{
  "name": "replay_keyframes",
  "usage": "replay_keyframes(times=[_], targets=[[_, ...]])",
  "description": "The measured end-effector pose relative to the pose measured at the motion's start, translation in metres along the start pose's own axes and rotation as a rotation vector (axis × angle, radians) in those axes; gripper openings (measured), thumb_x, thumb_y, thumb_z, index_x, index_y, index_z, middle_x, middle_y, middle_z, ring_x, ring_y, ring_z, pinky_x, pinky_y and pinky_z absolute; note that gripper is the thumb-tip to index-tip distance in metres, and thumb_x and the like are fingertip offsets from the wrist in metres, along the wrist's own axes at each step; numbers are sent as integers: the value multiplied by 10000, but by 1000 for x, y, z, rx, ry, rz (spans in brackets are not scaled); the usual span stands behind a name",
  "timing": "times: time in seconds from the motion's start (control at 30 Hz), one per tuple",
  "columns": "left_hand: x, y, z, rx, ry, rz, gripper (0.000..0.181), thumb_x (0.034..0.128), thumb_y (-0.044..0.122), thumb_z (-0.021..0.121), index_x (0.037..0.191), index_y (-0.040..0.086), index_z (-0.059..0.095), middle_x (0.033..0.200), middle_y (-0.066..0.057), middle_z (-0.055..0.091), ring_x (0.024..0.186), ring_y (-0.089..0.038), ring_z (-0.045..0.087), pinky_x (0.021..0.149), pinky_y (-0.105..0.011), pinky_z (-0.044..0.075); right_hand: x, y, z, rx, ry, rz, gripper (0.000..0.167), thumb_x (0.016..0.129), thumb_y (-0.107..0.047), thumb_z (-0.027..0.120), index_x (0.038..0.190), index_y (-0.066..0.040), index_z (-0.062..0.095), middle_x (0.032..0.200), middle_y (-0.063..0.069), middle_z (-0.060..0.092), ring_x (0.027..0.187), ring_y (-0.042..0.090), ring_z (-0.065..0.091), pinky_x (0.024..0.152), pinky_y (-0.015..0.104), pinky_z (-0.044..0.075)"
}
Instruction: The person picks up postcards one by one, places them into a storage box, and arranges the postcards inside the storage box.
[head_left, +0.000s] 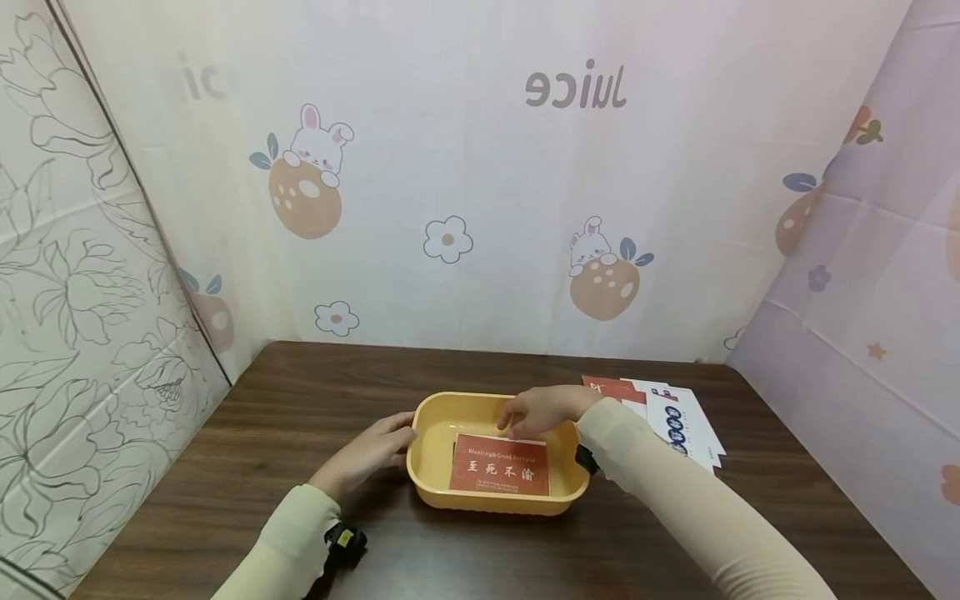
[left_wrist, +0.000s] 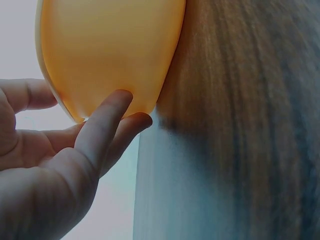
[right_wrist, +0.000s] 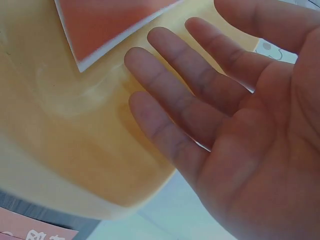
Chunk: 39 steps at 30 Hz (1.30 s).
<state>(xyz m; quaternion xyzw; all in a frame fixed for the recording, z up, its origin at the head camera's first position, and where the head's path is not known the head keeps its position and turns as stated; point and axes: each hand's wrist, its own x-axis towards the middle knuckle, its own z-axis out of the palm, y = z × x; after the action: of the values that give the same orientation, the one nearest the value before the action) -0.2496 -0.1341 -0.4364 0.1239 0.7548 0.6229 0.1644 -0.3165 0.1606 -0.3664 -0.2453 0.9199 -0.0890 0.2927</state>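
Observation:
A yellow plastic basin (head_left: 495,502) stands on the table, and a red card (head_left: 501,467) with white lettering lies inside it. My left hand (head_left: 367,457) is at the basin's left end. In the left wrist view its fairly straight fingers (left_wrist: 105,125) touch the outer wall, and one finger passes partly behind the rim. Over the basin's far right side is my right hand (head_left: 542,410), just beyond the card's far edge. The right wrist view shows its palm and spread, slightly bent fingers (right_wrist: 175,100), with nothing between them and the card corner a little apart.
Several red and white printed cards (head_left: 682,425) lie overlapping on the table to the right, partly behind the right forearm. The dark wooden table (head_left: 360,375) meets patterned curtains (head_left: 480,167) at the back and both sides.

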Motion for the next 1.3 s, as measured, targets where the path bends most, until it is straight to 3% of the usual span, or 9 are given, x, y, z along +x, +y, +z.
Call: replay_keyframes(times=[0.37, 0.8, 1.13, 1.3], targets=[[-1, 3, 0, 8, 4, -8, 520, 1062, 199, 443, 1507, -55, 354, 1473, -254, 443, 1251, -332, 542, 970, -466, 515, -6, 1, -6, 4, 12, -2, 277, 949, -315, 667, 1222, -268, 676, 1172, -35, 609, 1105, 207, 531, 1028, 520, 425], [-1, 1, 0, 8, 9, -9, 515, 1062, 197, 441, 1501, -60, 361, 1461, -254, 455, 1231, -322, 555, 954, -458, 526, -22, 9, -17, 5, 44, -56, 338, 992, -307, 624, 1315, -212, 649, 1293, -9, 613, 1212, 236, 549, 1026, 491, 452], [0, 0, 0, 11, 0, 1, 516, 1064, 201, 439, 1504, -56, 357, 1473, -254, 441, 1243, -321, 549, 965, -460, 519, -49, 28, -36, 19, 204, -153, 323, 1030, -289, 572, 1310, -151, 654, 1273, 21, 644, 1155, 222, 606, 968, 471, 512], [0, 0, 0, 16, 2, -3, 515, 1062, 195, 439, 1502, -59, 358, 1472, -256, 443, 1257, -329, 538, 968, -460, 517, -66, 43, -40, 62, 249, -160, 329, 1037, -284, 559, 1313, -129, 647, 1294, 70, 637, 1152, 239, 609, 960, 472, 518]])
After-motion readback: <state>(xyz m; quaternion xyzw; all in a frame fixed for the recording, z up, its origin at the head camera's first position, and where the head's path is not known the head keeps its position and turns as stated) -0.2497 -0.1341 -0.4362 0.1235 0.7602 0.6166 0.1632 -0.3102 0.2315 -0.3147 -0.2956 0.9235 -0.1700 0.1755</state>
